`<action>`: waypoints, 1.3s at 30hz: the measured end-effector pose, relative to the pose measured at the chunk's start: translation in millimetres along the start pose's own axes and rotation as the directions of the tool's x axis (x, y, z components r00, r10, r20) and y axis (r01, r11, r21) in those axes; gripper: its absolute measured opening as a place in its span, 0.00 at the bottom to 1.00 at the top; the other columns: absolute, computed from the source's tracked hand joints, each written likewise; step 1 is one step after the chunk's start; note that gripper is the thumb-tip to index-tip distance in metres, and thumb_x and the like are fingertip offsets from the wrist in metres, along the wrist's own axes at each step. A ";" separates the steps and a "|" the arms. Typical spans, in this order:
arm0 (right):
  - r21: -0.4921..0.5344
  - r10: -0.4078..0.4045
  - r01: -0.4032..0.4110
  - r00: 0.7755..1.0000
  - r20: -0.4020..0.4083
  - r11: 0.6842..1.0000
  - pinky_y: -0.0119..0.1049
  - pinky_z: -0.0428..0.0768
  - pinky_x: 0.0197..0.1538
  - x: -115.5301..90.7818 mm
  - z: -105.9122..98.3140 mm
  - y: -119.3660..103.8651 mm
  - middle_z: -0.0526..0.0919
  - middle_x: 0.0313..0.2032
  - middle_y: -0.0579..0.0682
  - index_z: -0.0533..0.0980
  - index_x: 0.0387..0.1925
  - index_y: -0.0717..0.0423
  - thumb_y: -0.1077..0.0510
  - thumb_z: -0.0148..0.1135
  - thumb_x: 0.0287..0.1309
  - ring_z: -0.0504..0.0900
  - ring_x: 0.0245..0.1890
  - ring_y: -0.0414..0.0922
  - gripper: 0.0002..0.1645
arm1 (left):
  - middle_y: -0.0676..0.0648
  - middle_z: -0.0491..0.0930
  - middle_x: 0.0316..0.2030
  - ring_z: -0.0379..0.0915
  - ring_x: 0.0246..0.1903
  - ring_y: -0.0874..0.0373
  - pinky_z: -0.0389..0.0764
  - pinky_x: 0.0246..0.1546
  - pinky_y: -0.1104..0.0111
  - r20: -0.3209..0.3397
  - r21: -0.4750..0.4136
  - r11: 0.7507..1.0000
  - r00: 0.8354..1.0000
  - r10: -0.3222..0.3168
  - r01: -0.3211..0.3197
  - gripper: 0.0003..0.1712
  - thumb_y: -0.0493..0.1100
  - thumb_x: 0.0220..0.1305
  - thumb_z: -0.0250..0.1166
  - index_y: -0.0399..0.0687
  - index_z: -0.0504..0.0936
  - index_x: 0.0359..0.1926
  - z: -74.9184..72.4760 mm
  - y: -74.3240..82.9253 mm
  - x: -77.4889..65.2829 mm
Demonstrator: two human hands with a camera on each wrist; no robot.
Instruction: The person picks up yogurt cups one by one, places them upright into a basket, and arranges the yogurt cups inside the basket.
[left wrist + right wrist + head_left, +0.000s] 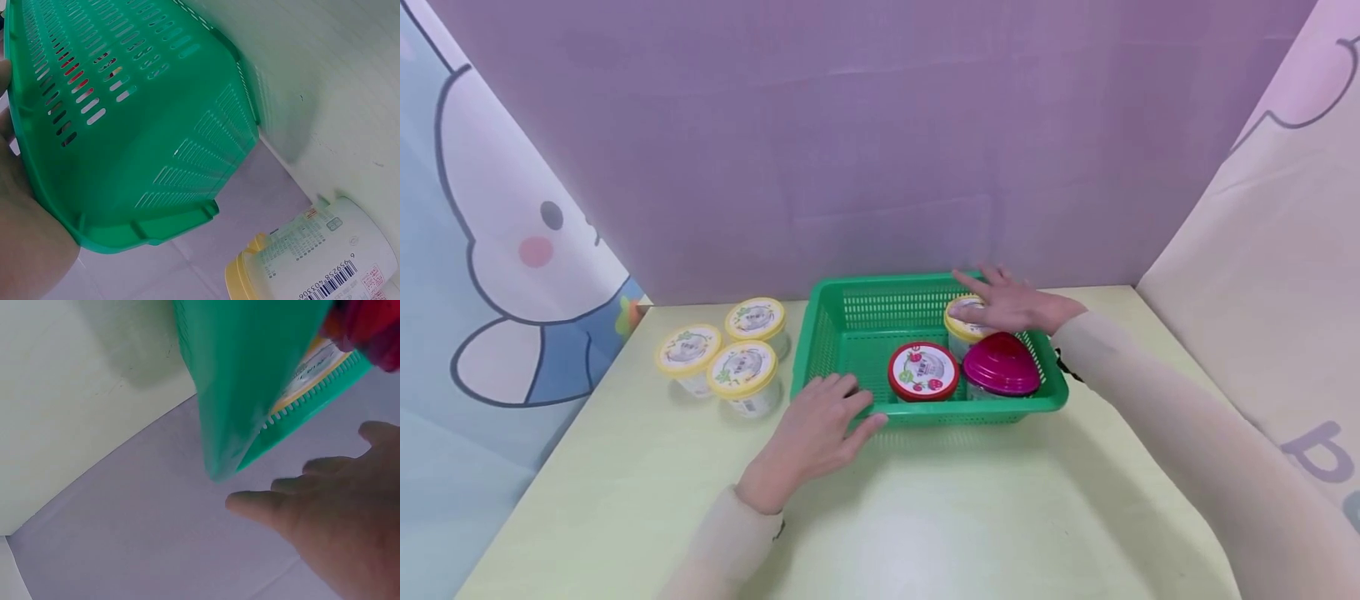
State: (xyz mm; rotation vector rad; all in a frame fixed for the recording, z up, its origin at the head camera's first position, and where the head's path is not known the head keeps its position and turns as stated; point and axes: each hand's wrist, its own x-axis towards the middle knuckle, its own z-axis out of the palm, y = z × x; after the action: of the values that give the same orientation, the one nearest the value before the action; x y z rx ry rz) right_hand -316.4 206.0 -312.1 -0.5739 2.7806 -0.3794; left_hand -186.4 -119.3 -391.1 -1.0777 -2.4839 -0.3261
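A green plastic basket (842, 292) sits on the table. My left hand (812, 429) holds its front left rim, fingers bent over the edge and the thumb along the front. Inside stand a red-lidded cup (923, 371), a cup with a domed magenta lid (1002, 367) and a yellow-lidded cup (958, 333). My right hand (1011, 304) is over the yellow-lidded cup at the back right, fingers spread toward the far rim; it partly hides that lid. In the right wrist view these fingers (256, 506) are extended, holding nothing.
Left of the basket three yellow-lidded cups (742, 367) stand close together on the pale table (910, 517). A purple cloth backdrop (880, 150) rises behind. Printed cloth panels (497, 208) flank both sides.
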 end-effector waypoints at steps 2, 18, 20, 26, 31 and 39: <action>-0.001 -0.004 0.004 1.000 -0.016 1.000 0.77 0.36 0.67 -3.5 -2.0 -0.2 0.28 0.79 0.64 0.37 0.82 0.42 0.24 0.41 0.69 0.28 0.75 0.73 0.53 | 0.50 0.77 0.34 0.73 0.35 0.54 0.74 0.37 0.62 0.000 0.001 1.000 1.000 0.002 -0.002 0.17 0.55 0.72 0.61 0.47 0.86 0.41 -0.2 -0.4 0.2; 0.043 -0.014 0.019 0.992 -0.129 0.999 0.75 0.30 0.67 -41.9 -13.2 -4.0 0.26 0.80 0.58 0.37 0.82 0.39 0.24 0.43 0.68 0.26 0.77 0.66 0.53 | 0.50 0.76 0.34 0.73 0.36 0.53 0.74 0.37 0.61 -0.019 0.017 1.000 1.000 0.008 -0.008 0.16 0.55 0.70 0.64 0.47 0.86 0.40 -0.9 0.5 -0.1; 0.045 -0.020 0.027 0.989 -0.144 0.999 0.75 0.30 0.67 -48.1 -12.8 -3.8 0.27 0.80 0.57 0.38 0.82 0.39 0.25 0.43 0.68 0.26 0.78 0.65 0.52 | 0.49 0.77 0.34 0.74 0.36 0.52 0.74 0.38 0.61 -0.019 0.013 1.000 1.000 0.006 -0.006 0.16 0.55 0.70 0.64 0.47 0.86 0.40 -0.9 0.7 -0.2; 0.043 -0.035 0.044 0.980 -0.197 0.998 0.74 0.33 0.68 -65.3 -9.1 -3.2 0.30 0.80 0.57 0.40 0.82 0.38 0.27 0.45 0.69 0.28 0.78 0.63 0.51 | 0.49 0.76 0.34 0.74 0.36 0.52 0.74 0.38 0.60 -0.009 0.015 1.000 1.000 -0.002 0.002 0.17 0.55 0.71 0.63 0.47 0.86 0.41 -2.1 1.9 -0.1; 0.056 -0.060 0.077 0.965 -0.254 0.996 0.72 0.37 0.70 -81.5 -3.1 -6.5 0.36 0.80 0.58 0.44 0.82 0.38 0.30 0.50 0.69 0.32 0.78 0.65 0.49 | 0.49 0.76 0.35 0.73 0.36 0.52 0.74 0.38 0.61 -0.006 0.015 1.000 1.000 -0.009 0.009 0.17 0.55 0.71 0.63 0.47 0.86 0.42 -2.2 2.5 0.7; 0.074 -0.109 0.148 0.918 -0.382 0.986 0.73 0.54 0.67 -103.9 17.1 -10.9 0.48 0.79 0.58 0.54 0.80 0.43 0.36 0.57 0.68 0.46 0.77 0.63 0.46 | 0.49 0.76 0.34 0.73 0.35 0.52 0.73 0.37 0.61 -0.026 0.028 1.000 1.000 -0.002 0.003 0.17 0.55 0.70 0.64 0.47 0.86 0.42 -0.3 2.5 0.8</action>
State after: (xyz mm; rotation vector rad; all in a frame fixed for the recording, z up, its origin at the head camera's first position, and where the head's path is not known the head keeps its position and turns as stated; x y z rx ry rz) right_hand -215.4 236.4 -302.5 -0.7291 3.0697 -0.7259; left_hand -185.0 -117.2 -390.3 -1.0527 -2.4593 -0.3030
